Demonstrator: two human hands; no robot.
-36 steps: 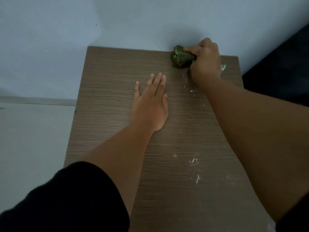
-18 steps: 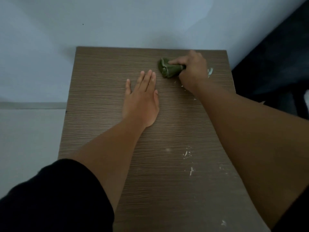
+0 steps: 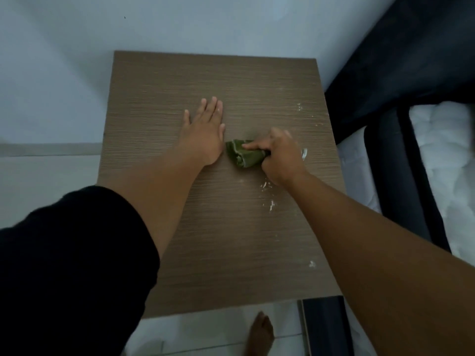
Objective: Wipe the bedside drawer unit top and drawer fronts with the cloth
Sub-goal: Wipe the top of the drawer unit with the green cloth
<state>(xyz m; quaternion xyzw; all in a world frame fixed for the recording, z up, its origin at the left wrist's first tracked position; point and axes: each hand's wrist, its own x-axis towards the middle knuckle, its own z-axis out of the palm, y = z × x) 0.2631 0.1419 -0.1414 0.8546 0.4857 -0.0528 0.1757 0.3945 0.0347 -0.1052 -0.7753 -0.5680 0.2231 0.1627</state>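
A bare foot (image 3: 259, 332) stands on the pale tiled floor (image 3: 195, 335) at 6 o'clock, just below the near edge of the wood-grain top of the bedside drawer unit (image 3: 159, 98), which fills the middle of the view; its drawer fronts are out of sight. White crumbs (image 3: 270, 205) lie scattered on the top at about 4 o'clock from its middle, with more specks toward the right edge at 2 o'clock. The left hand (image 3: 203, 136), on an arm in a black sleeve (image 3: 72, 265), lies flat on the top near its middle with fingers straight and released, pointing to 12 o'clock. Just beside it at 3 o'clock, the right hand (image 3: 279, 155) clenches a bunched green cloth (image 3: 243, 155) against the surface, its fingers curled round the wad and one finger laid along the top of it. Compared with half a second ago, the cloth and right hand have come from the far right corner of the top toward its middle, and now sit just beside the left wrist; the view has also tipped down, so the floor and foot have come into sight. At 3 o'clock a dark bed frame (image 3: 395, 176) with a white mattress (image 3: 447, 160) stands close to the unit. Beyond, from 10 to 1 o'clock, a pale wall (image 3: 205, 21) rises behind the unit.
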